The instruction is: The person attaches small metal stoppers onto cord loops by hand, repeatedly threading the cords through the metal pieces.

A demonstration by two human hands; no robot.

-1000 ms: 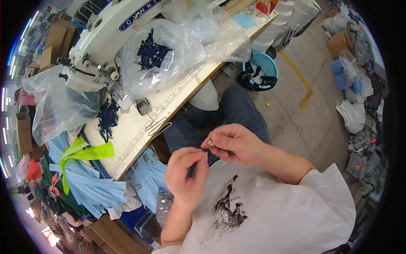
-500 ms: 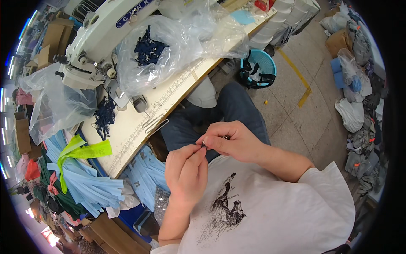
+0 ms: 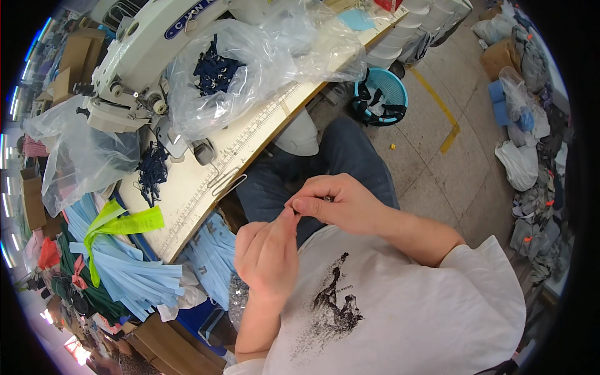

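My left hand [image 3: 267, 255] and my right hand [image 3: 336, 201] meet over my lap, fingertips pinched together. A tiny dark thing shows between the fingertips, too small and covered to name. Both hands are closed. To their left lies the table edge, where bent metal wire clips [image 3: 226, 182] rest. Further up the table a sewing machine [image 3: 125, 81] stands, with a tangle of dark navy cords [image 3: 152, 174] beside its base. A clear plastic bag [image 3: 262, 69] holds more navy pieces [image 3: 216, 70].
Light blue fabric strips [image 3: 119, 259] with a neon yellow strip [image 3: 125, 224] hang at the table's left end. A turquoise basket [image 3: 392, 87] stands on the floor beyond my knee. Bags and grey cloth heaps [image 3: 531, 219] line the right side.
Both hands have shifted slightly left, the left one also a little lower. The small dark thing shows less between the fingertips now.
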